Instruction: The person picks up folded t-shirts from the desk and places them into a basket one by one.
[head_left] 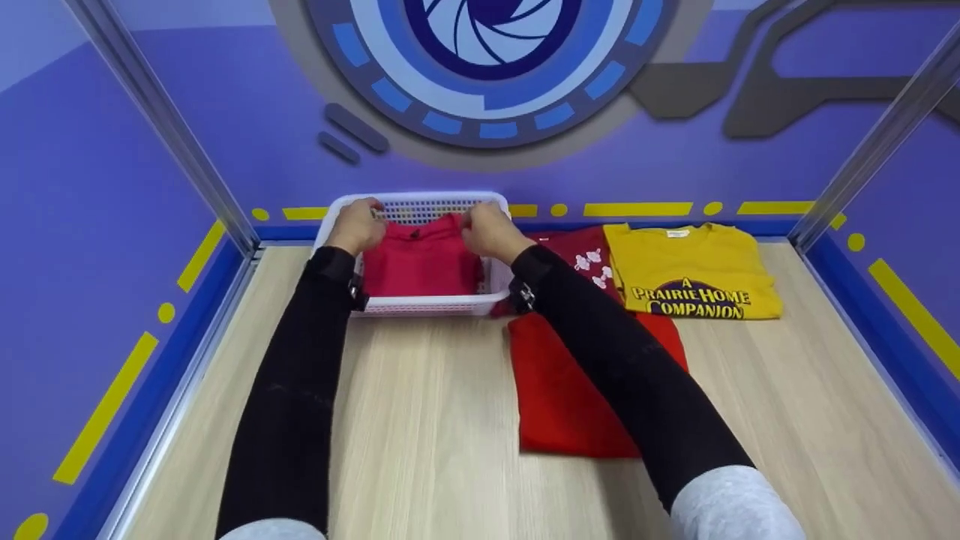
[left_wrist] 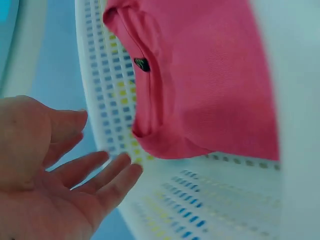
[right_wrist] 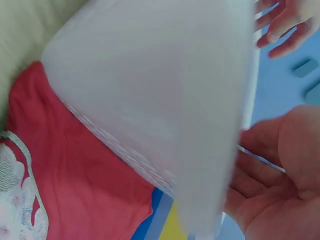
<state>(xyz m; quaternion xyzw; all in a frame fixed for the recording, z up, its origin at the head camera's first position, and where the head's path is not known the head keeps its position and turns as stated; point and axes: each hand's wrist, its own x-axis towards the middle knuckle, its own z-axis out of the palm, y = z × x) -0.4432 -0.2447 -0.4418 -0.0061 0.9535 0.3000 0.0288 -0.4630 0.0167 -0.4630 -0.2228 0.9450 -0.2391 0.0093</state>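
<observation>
A folded pinkish-red shirt point(head_left: 424, 262) with a dark neck label lies inside a white perforated plastic basket point(head_left: 427, 304), its collar toward the far side. My left hand point(head_left: 360, 225) is over the basket's far left part. In the left wrist view, the left hand point(left_wrist: 65, 175) has loosely bent, spread fingers, apart from the shirt point(left_wrist: 210, 80) and holding nothing. At the basket's far right corner is my right hand point(head_left: 491, 231), near the shirt's shoulder. The right wrist view shows the right hand point(right_wrist: 280, 175) relaxed, with its fingertips partly hidden behind the basket's rim point(right_wrist: 210, 125).
Right of the basket lies a folded dark red shirt point(head_left: 562, 244) with white flowers, partly under the right arm. Beside it is a folded yellow shirt point(head_left: 690, 266) with lettering. A folded bright red garment point(head_left: 562, 405) lies nearer on the wooden table point(head_left: 427, 435). Purple panels point(head_left: 247, 105) enclose the table.
</observation>
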